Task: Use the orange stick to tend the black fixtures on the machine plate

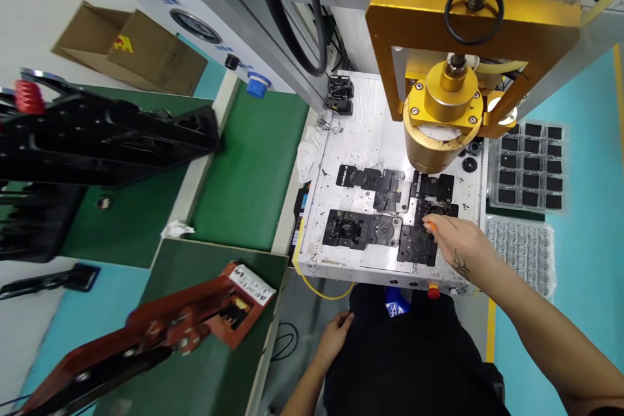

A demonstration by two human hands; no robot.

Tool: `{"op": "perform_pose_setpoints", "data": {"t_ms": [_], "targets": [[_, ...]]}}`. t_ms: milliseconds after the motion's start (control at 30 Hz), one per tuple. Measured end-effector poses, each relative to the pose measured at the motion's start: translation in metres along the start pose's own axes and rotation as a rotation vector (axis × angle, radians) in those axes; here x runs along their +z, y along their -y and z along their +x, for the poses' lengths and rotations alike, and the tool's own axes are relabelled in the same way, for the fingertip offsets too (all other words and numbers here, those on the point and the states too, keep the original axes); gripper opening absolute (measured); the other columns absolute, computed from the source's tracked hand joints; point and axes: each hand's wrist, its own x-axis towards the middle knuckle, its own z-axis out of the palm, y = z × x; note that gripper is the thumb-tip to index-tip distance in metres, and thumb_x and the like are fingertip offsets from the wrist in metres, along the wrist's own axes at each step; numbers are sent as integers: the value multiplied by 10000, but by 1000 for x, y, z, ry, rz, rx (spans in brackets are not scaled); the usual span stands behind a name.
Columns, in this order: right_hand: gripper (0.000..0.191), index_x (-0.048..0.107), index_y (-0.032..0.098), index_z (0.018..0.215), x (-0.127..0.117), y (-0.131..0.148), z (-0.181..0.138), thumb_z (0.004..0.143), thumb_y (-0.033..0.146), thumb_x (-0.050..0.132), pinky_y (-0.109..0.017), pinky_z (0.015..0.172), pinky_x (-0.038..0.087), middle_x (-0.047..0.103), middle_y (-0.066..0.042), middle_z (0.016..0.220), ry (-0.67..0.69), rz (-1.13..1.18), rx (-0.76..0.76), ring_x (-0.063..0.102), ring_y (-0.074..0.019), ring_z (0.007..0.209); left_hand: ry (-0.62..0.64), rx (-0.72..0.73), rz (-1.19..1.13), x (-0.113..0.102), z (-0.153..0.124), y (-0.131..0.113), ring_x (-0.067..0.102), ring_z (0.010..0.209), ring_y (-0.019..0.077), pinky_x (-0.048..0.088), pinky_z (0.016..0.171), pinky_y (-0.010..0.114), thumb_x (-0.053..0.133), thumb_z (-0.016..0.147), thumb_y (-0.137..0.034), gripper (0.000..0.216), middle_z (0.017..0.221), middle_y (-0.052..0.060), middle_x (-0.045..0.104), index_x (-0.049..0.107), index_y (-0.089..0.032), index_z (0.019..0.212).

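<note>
Gold press (pixel 446 101), right hand (pixel 459 244), orange tool (pixel 431 226) perhaps

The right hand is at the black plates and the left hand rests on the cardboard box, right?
The left hand isn't on the cardboard box; the head view shows it down beside the dark clothing. The right hand is at the black plates.

Over my feed I see, away to the left, a cardboard box (pixel 134 52), a long black fixture (pixel 121 136) with a red knob (pixel 29 97), a crumpled white tissue (pixel 177 229) beside a green benchtop (pixel 195 266), and a rust-red lever tool (pixel 180 322) bearing a white label (pixel 252 284)
</note>
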Motion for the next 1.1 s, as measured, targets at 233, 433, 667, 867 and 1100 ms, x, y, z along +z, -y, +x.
{"op": "perform_pose_setpoints", "data": {"t_ms": [233,433,667,867,1100], "targets": [[222,681,224,1086,-17,-13,0,1125,299,476,-311,714,620,782,-32,946,18,209,232,758,-183,791,4,-6,6,1,3,5,744,1154,347,549,1075,439,550,832,-591,526,1154,139,809,744,-166,1073],[341,684,234,832,-18,-13,-3,1105,324,499,-315,704,634,807,-43,1005,-10,361,378,790,-220,915,14,-10,9,0,3,3,741,1170,344,553,1070,420,541,837,-606,536,1156,135,809,744,-171,1076],[345,711,228,837,-6,-17,-6,1097,303,498,-303,730,648,806,-42,1048,4,393,393,787,-194,876,3,-23,23,0,1,1,741,1157,357,541,1084,445,528,814,-596,537,1150,153,807,737,-163,1054],[234,691,226,1139,-3,-17,-1,1120,306,472,-355,748,646,795,-47,1037,48,290,201,759,-190,794,-7,-16,16,1,1,-1,742,1158,358,552,1071,445,555,806,-609,530,1132,145,812,750,-171,1034],[210,658,189,1083,-11,-1,14,1124,222,454,-362,674,588,764,-85,906,49,-7,26,737,-225,785,-14,-16,-14,1,3,-1,746,1156,360,554,1085,446,595,790,-615,537,1136,155,811,759,-159,1022]]}}
